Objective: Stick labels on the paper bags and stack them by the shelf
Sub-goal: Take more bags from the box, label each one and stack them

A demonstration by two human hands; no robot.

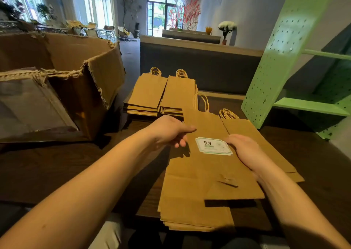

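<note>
We note the labelled bag (pixel 209 172) atop a pile (pixel 190 216), centre frame. The left hand (pixel 169 132) pinches its left edge; the right hand (pixel 245 150) lays fingers (pixel 230 139) flat, together, beside the label (pixel 212 146). The cardboard box (pixel 91 68), upper left: contents unclear.

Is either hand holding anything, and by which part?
The left hand pinches the top paper bag by its left edge, thumb on top. The right hand only rests flat at the label's right end.

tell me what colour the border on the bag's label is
Green, framing a white label printed 9.9, on the top paper bag; head view.
</note>
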